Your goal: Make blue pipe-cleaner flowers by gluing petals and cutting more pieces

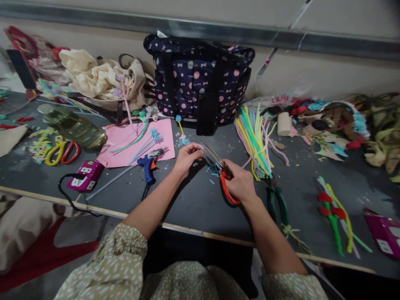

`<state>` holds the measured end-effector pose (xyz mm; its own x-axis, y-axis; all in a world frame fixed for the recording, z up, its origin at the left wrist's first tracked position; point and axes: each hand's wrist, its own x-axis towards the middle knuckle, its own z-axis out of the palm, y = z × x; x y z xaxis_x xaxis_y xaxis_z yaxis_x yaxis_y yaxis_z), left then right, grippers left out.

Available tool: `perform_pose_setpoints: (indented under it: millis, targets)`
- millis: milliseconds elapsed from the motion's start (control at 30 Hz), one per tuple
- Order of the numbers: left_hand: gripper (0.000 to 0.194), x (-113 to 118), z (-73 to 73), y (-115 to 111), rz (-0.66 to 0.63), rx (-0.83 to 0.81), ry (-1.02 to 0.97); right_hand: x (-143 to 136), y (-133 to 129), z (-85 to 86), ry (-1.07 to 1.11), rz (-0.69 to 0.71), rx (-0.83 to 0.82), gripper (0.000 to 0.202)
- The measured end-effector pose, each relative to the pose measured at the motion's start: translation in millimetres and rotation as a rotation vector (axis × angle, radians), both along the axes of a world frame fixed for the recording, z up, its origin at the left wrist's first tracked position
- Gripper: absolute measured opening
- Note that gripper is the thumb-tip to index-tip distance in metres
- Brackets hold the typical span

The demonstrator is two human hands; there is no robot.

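My right hand (240, 180) is wrapped round orange-handled scissors (225, 187), whose blades point up and left. Between the thumb and fingertips of my left hand (188, 157) is a small blue piece of pipe cleaner (202, 147), close to the scissor tips. I cannot tell whether the blades touch it. Short cut blue pieces (212, 181) lie on the dark table below the blades. Behind my left hand, blue fluff (183, 142) lies by a small blue flower on a yellow stem (180, 124).
A blue glue gun (146, 167) lies left of my left arm, near a pink sheet (137, 141) bearing pipe-cleaner flowers. Bundled pipe cleaners (254, 139) and green-handled pliers (277, 203) are to the right. A phone (206, 113) leans against a patterned bag (178, 83).
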<state>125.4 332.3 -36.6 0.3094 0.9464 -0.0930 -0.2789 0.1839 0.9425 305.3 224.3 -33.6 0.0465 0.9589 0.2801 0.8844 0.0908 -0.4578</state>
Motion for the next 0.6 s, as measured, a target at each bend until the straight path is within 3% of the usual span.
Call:
perform_pose_setpoints:
  millis: [600]
  targets:
    - [0.011,0.5,0.2,0.8,0.029,0.052,0.015,-0.5,-0.1,-6.1,-0.076,0.039,0.007,0.045]
